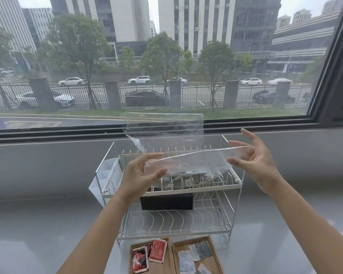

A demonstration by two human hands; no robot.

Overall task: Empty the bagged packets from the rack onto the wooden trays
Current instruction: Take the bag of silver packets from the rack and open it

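1. Two bare forearms reach forward over the grey counter (pixel 48 224) toward a white two-tier wire rack (pixel 234 181) below the window.
2. Left hand (pixel 141 173) is raised at the rack's upper tier, palm turned inward, thumb and fingers (pixel 156 155) curved and apart around the near left corner of a clear plastic bag (pixel 166 139).
3. Right hand (pixel 253 161) is held up with spread, fairly straight fingers (pixel 238 144); the bag's mouth edge crosses them.
4. Standing on the upper tier, the bag has dark grey packets (pixel 186 175) bunched at its bottom.
5. Nearest the camera, two wooden trays sit side by side: the left tray (pixel 132 252) holds red packets (pixel 157 251), the right tray (pixel 216 260) pale and dark ones.
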